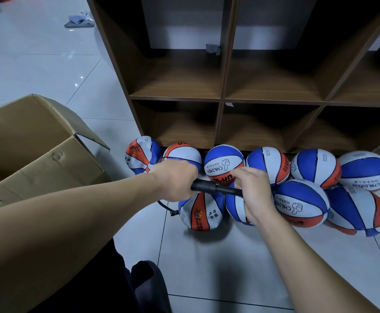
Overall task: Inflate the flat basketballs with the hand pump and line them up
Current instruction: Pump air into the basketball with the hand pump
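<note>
**Mia:** Shiny pale tiles cover the floor [207, 256], and a big brown wooden shelf [223, 98] with square holes stands at the back. Where are the balls?

**Ben:** On the floor, right by the bottom of the shelf. One row of basketballs [224, 162] sits close to the shelf, and more lie in front. They are blue, white and orange, with black lines.

**Mia:** What are the hands doing?

**Ben:** Both hold the black hand pump [209, 187]. The left hand [173, 180] is wrapped tight around the fat tube. The right hand [253, 190] is curled around the other end, where I think the handle is. A thin black hose [165, 207] bends down from the pump to a saggy ball [201, 212].

**Mia:** Is that ball flat?

**Ben:** It looks wrinkly and soft, not round yet. So does the one at the far left [140, 154]. The ball with the thumbs-up picture looks smooth and full.

**Mia:** How do you pump well?

**Ben:** I would keep the tube still with the left hand and push and pull straight with the right. Do not tug the hose, or the needle may slip out. I cannot see the needle from here.

**Mia:** What is that on the left?

**Ben:** An open cardboard box [38, 150], brown and a bit dented.
</note>
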The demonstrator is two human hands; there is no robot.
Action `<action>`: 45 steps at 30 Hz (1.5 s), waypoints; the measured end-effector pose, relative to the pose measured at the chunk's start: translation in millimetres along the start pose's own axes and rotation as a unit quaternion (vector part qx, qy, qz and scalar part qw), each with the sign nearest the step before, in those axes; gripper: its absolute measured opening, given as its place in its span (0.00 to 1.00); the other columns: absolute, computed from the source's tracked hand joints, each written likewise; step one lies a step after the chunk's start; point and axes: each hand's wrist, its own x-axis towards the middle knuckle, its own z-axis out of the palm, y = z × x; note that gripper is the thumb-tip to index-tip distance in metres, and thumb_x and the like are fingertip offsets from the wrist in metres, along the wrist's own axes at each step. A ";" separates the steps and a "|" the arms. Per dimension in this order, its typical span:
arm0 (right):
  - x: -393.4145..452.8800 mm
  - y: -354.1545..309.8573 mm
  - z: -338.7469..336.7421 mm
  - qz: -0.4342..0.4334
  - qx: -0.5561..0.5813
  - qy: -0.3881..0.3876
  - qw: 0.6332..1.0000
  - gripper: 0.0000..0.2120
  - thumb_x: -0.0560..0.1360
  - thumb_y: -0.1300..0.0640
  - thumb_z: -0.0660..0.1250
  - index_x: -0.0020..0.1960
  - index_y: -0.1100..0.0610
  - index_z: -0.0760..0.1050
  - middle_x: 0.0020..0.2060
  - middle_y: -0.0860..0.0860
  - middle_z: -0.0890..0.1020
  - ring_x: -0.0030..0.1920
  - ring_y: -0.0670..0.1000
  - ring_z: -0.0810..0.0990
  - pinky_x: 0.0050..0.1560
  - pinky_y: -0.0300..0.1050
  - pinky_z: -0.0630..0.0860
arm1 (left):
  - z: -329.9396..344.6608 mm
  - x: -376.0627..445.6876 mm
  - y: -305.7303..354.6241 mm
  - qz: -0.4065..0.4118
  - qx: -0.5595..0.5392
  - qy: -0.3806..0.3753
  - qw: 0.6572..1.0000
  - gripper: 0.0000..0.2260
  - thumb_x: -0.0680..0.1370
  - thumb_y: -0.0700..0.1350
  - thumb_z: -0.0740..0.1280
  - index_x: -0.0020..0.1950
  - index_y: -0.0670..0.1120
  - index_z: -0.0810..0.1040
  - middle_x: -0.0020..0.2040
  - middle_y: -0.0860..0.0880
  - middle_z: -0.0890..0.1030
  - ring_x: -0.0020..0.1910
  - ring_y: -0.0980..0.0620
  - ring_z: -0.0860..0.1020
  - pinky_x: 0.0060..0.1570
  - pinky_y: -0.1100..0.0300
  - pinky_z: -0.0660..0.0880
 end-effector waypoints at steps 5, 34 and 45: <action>-9.3 -1.9 18.5 -0.011 0.005 0.026 1.000 0.23 0.74 0.67 0.66 0.30 0.52 0.56 0.31 0.54 0.56 0.37 0.56 0.54 0.38 0.54 0.51 | -6.0 -3.2 9.2 0.004 0.003 0.009 1.000 0.14 0.80 0.53 0.67 0.37 0.51 0.71 0.33 0.51 0.76 0.30 0.50 0.74 0.32 0.56 0.74; 13.1 20.7 -55.9 0.049 0.031 -0.014 0.998 0.24 0.79 0.61 0.72 0.32 0.51 0.61 0.34 0.57 0.53 0.36 0.55 0.53 0.40 0.51 0.54 | 4.5 1.5 -15.1 -0.004 -0.028 -0.082 0.996 0.12 0.79 0.55 0.68 0.39 0.51 0.76 0.34 0.51 0.77 0.32 0.49 0.73 0.33 0.56 0.71; -1.0 7.1 -3.5 0.010 0.009 0.000 1.000 0.27 0.77 0.61 0.71 0.28 0.50 0.58 0.28 0.51 0.58 0.32 0.52 0.56 0.38 0.52 0.53 | 3.3 -4.3 4.1 -0.014 -0.018 -0.051 0.998 0.14 0.80 0.55 0.67 0.38 0.51 0.72 0.34 0.50 0.76 0.32 0.48 0.74 0.32 0.55 0.72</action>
